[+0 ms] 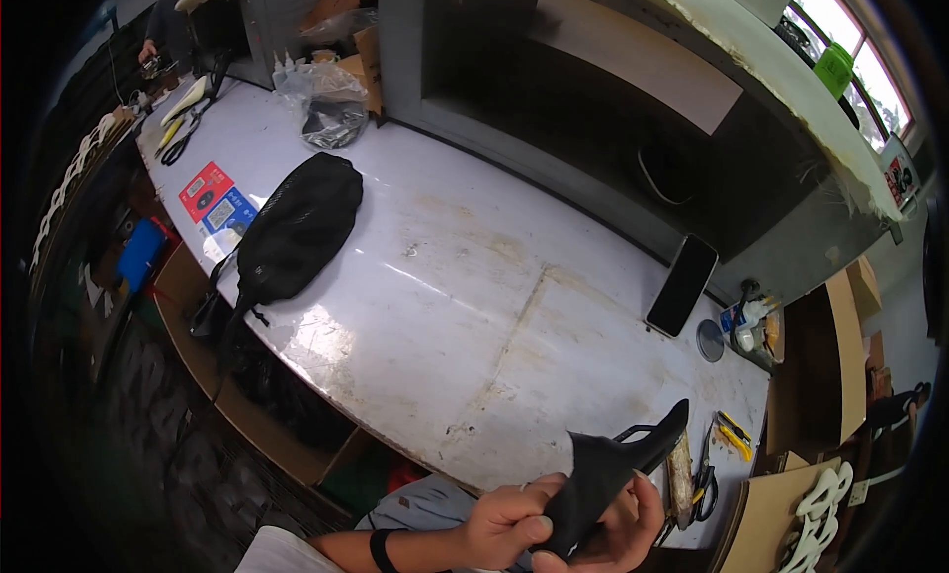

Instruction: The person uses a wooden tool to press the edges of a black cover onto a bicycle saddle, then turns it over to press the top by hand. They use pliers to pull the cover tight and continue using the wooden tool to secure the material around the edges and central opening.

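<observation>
Over the near right edge of the table, both my hands hold a black bicycle saddle cover (598, 474), with a smooth, leather-like surface. Its narrow end points up and to the right, and a thin corner of it sticks up on the left. My left hand (509, 522) pinches the lower left side between thumb and fingers. On the other side, my right hand (625, 533) grips the lower right edge with bent fingers. Whether a hard shell sits inside the cover cannot be seen. Just right of it lie a worn, brownish stick-like tool (680, 474) and black-handled scissors (705, 489).
A black drawstring bag (301, 227) lies on the white table (425, 326). A phone (682, 286) leans against the grey cabinet (593, 158). Yellow cutters (734, 430) and a round grey lid (710, 341) lie at right. White saddle shells (822, 504) sit by a cardboard box.
</observation>
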Demonstrator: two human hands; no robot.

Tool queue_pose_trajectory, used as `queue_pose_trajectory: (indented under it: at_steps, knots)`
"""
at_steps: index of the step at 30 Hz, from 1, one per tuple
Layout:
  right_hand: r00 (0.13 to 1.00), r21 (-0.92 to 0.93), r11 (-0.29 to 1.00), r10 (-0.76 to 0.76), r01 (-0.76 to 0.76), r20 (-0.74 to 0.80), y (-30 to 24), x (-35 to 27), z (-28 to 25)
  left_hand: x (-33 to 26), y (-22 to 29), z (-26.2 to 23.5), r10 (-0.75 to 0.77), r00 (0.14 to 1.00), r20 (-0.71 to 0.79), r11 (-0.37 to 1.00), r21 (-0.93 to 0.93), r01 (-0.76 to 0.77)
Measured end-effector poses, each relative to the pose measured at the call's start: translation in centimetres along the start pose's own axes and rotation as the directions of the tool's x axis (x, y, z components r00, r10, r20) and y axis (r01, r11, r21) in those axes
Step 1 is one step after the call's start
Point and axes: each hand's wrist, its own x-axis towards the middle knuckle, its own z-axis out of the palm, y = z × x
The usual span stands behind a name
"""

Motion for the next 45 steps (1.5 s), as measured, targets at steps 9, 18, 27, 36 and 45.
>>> queue_pose_trajectory:
  at_steps: [9,18,27,36,45]
  knots:
    - [0.98,0.183,0.967,-0.152,0.174,-0.13,8.8,-7.1,-1.1,2.1,0.0,-4.2,0.188,0.773,0.606,0.797,0.366,-0.481]
    - [0.988,-0.276,0.961,0.062,-0.021,0.141,9.1,-8.9,-6.3,0.7,-1.7,-7.3,-0.045,0.628,0.777,0.842,0.367,-0.394]
    - [0.884,-0.145,0.918,-0.297,0.368,0.362,7.1,4.0,-2.3,0.0,-0.7,-7.6,-0.308,0.835,0.456,0.951,0.122,0.284]
    - [0.88,-0.196,0.928,-0.212,0.318,0.426,7.2,4.6,-2.4,3.0,3.0,-5.3,-0.083,0.78,0.62,0.649,0.627,-0.43]
    - [0.925,-0.277,0.926,-0.149,0.255,0.35,6.3,4.4,-1.0,2.5,-1.3,-7.5,-0.14,0.886,0.442,0.955,0.297,0.003]
